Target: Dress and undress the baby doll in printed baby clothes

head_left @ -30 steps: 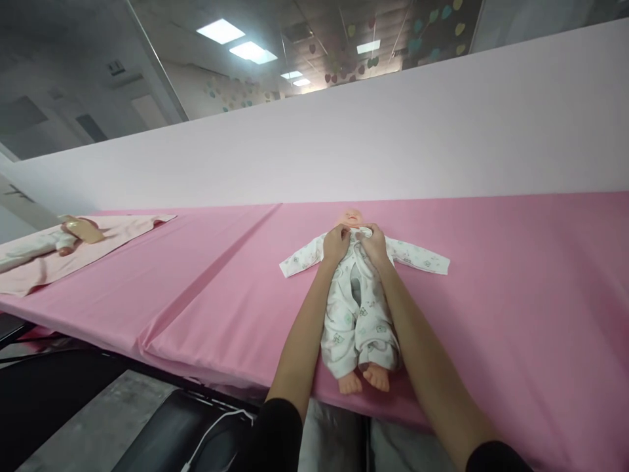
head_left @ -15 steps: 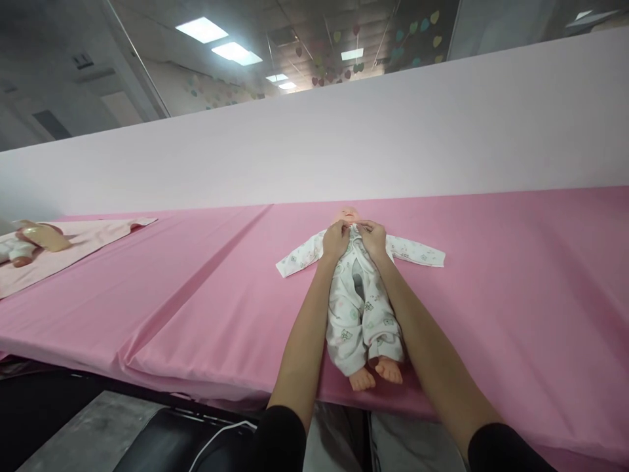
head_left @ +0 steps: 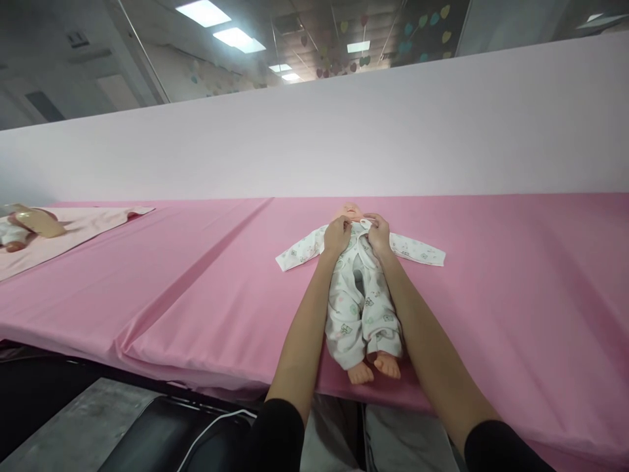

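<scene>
A baby doll (head_left: 352,212) lies on its back on the pink table cover (head_left: 515,275), feet toward me. It wears a white printed romper (head_left: 358,308) with both sleeves spread flat to the sides. My left hand (head_left: 336,237) pinches the romper's left front edge at the doll's chest, just under the neck. My right hand (head_left: 379,235) grips the opposite front edge by the collar. The romper's front gapes open a little below my hands. The doll's bare feet (head_left: 373,369) stick out near the table's front edge.
A pale pink partition (head_left: 344,131) runs along the table's far side. At the far left a light pink cloth (head_left: 73,229) holds another doll (head_left: 12,235), partly cut off. A black chair with a white cable (head_left: 196,436) stands below the front edge.
My hands stay at the romper's collar; the right one has shifted slightly up toward the neck. The view has drifted, so the doll at the left sits closer to the frame's edge.
</scene>
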A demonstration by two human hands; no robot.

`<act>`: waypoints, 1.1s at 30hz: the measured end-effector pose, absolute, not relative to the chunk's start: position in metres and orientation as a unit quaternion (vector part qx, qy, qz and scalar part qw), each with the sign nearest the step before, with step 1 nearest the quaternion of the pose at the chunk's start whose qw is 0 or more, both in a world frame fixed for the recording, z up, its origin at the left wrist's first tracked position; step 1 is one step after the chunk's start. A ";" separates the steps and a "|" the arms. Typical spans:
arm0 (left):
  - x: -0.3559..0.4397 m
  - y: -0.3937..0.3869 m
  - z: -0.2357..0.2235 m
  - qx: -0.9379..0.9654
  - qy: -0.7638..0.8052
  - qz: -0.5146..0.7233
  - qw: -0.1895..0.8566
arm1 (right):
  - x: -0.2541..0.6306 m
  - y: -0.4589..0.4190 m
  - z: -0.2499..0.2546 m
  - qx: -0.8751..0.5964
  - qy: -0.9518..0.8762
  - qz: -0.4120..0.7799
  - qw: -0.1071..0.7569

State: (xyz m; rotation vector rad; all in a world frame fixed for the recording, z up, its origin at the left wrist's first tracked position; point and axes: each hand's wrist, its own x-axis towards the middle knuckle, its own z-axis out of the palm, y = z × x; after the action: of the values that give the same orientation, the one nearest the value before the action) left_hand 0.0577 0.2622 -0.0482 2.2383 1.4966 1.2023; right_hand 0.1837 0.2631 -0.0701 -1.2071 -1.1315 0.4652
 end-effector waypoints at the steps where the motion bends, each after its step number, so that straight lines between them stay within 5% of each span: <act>1: 0.058 0.262 -0.048 0.756 0.504 0.406 0.096 | 0.183 0.263 -0.070 -0.527 -0.501 0.207 0.655; 33: 0.066 0.250 -0.033 0.682 0.592 0.406 0.137 | 0.176 0.259 -0.067 -0.480 -0.605 0.136 0.620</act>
State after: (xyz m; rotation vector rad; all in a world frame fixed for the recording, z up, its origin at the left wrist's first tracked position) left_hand 0.0661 0.2501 -0.0333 1.9745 1.7126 1.1757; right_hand 0.1765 0.2594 -0.0670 -1.1041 -1.3908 0.3127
